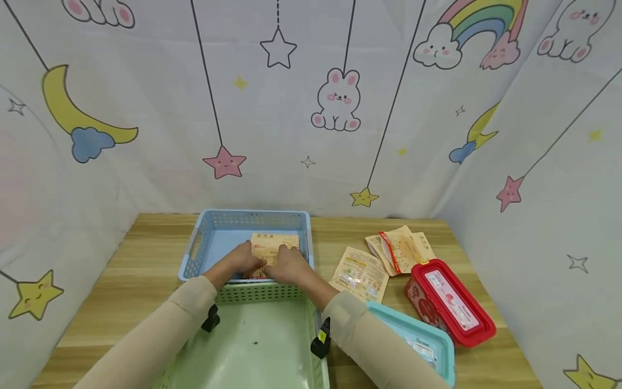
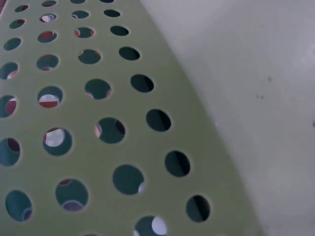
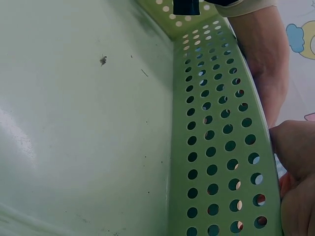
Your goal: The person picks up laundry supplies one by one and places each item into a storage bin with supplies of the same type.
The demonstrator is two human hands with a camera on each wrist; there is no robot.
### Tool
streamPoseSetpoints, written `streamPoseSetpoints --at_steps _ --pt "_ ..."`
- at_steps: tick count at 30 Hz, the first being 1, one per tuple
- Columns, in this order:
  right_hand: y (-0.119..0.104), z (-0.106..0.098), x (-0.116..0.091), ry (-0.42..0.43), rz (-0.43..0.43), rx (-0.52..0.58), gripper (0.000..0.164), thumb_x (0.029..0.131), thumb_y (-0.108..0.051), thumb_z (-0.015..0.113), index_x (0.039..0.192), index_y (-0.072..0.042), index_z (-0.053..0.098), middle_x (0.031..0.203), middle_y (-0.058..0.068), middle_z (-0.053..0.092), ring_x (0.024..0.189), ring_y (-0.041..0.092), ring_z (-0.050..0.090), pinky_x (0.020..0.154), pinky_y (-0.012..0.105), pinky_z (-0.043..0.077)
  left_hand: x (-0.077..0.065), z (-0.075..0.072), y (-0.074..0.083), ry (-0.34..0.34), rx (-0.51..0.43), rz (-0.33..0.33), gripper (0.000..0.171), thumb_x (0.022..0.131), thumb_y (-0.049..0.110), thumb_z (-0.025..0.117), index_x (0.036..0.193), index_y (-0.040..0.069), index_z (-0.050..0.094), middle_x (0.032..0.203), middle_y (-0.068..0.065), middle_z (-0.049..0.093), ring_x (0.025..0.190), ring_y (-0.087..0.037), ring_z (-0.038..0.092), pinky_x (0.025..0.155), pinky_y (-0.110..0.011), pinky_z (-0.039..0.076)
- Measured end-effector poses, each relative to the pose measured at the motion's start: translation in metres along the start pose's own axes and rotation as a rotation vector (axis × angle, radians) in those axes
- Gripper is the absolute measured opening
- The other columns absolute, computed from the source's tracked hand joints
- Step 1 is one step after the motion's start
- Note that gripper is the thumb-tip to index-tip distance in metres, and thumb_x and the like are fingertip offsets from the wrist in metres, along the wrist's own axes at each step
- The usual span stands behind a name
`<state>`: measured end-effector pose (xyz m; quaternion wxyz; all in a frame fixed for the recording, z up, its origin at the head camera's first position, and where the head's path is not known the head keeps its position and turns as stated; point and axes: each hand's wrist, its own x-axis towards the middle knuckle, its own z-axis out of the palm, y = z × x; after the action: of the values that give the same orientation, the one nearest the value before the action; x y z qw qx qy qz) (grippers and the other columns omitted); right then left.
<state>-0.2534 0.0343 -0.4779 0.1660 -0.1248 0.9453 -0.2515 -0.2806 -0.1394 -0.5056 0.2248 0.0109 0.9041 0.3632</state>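
Both hands are inside the blue basket (image 1: 252, 217) at the back of the table. A tan food packet (image 1: 274, 244) with printed markings sits there between them. My left hand (image 1: 244, 258) holds its left side, thumb pointing inward. On the nearer right part, my right hand (image 1: 289, 265) grips the same packet. Some red packaging shows below the thumbs; the fingertips are mostly hidden. In the right wrist view, part of the right hand (image 3: 298, 172) appears beyond the perforated wall of the green basket (image 3: 211, 137). The left wrist view shows only that green basket (image 2: 162, 78), no hand.
Right of the baskets lie several tan packets (image 1: 360, 274), one with a red edge. A red-lidded box (image 1: 454, 302) and a light-blue-lidded box (image 1: 423, 335) stand nearer on the wooden table (image 1: 121, 281). A printed curtain (image 1: 291, 183) closes off the back and sides.
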Motion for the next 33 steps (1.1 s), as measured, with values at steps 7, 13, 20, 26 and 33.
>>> streamPoseSetpoints --at_steps 7,13,20,26,33 --pt "0.004 -0.001 -0.004 0.0 -0.039 0.067 0.074 0.103 -0.038 0.067 0.156 0.008 0.042 0.149 0.026 0.056 0.138 0.04 0.054 0.107 0.052 0.051 -0.004 0.001 0.005 -0.003 0.069 0.005 0.084 0.106 0.023 0.061 0.156 -0.024 0.013 0.125 -0.041 0.058 0.051 -0.016 0.045 0.087 -0.047 0.05" --pt "0.005 -0.002 -0.005 -0.001 -0.06 0.081 0.073 0.104 -0.037 0.065 0.156 0.007 0.041 0.151 0.026 0.053 0.138 0.04 0.054 0.107 0.052 0.051 -0.011 -0.003 0.009 -0.008 0.052 0.043 0.047 0.108 0.025 0.059 0.119 -0.021 0.059 0.073 -0.016 0.059 0.052 -0.018 0.044 0.077 -0.044 0.05" --pt "0.005 -0.004 -0.007 0.003 -0.054 0.132 0.071 0.104 -0.037 0.066 0.157 0.005 0.041 0.151 0.026 0.053 0.136 0.04 0.055 0.104 0.053 0.053 -0.015 -0.005 0.014 0.058 0.215 0.085 0.05 0.107 0.029 0.058 0.063 0.006 0.062 0.088 -0.021 0.059 0.087 -0.036 0.055 0.079 -0.05 0.05" --pt "0.006 -0.007 -0.006 -0.001 -0.047 0.212 0.072 0.105 -0.038 0.065 0.158 0.003 0.04 0.141 0.025 0.06 0.105 0.033 0.067 0.086 0.046 0.055 -0.016 -0.008 0.017 0.086 0.258 0.072 0.047 0.108 0.029 0.056 0.072 0.001 0.067 0.099 -0.027 0.059 0.099 -0.041 0.054 0.085 -0.055 0.05" --pt "0.009 -0.007 -0.003 0.012 -0.018 0.297 0.073 0.104 -0.037 0.066 0.16 0.001 0.037 0.147 0.025 0.057 0.12 0.038 0.064 0.097 0.051 0.054 -0.012 -0.009 0.015 0.07 0.248 0.052 0.042 0.108 0.033 0.057 0.089 -0.003 0.067 0.103 -0.03 0.063 0.11 -0.05 0.057 0.088 -0.056 0.051"
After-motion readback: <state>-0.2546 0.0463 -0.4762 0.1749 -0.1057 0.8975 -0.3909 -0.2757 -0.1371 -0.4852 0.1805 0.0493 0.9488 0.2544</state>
